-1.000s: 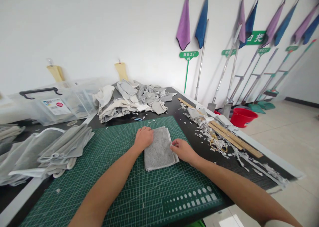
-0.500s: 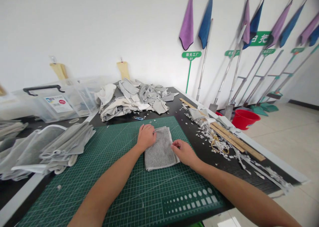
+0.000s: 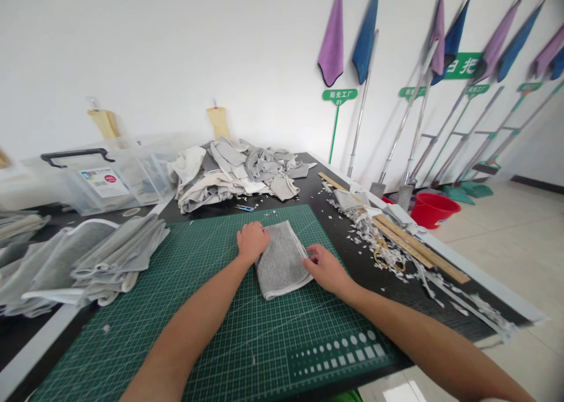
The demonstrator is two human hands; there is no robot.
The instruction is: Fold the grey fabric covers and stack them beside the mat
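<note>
- Grey towel (image 3: 281, 262) swung since the earlier frame: its far end now leans toward the right and its near edge sits at a slant, while both hands stay on its sides.
- Left hand (image 3: 252, 242): palm down, loosely open, resting on the towel's upper left edge, with no grip visible.
- Right hand (image 3: 323, 268): partly open, slightly curled, touching the towel's right edge, with no pinch visible.
- The towel lies folded near the middle of a green cutting mat (image 3: 185, 320), on a black table (image 3: 319, 228).
- Folded grey cloths (image 3: 118, 261) are stacked left of the hands, partly on the mat.
- A heap of grey and cream cloth scraps (image 3: 233, 173) sits beyond the mat, with small scissors (image 3: 244, 208) just in front.
- A clear plastic box (image 3: 110, 178) stands to the far left.
- White trimmings (image 3: 368, 234) and wooden rulers (image 3: 408, 237) lie along the right side of the table.
- A red bucket (image 3: 434, 209) stands on the floor beyond, below mops (image 3: 396, 126) leaning on the wall.
</note>
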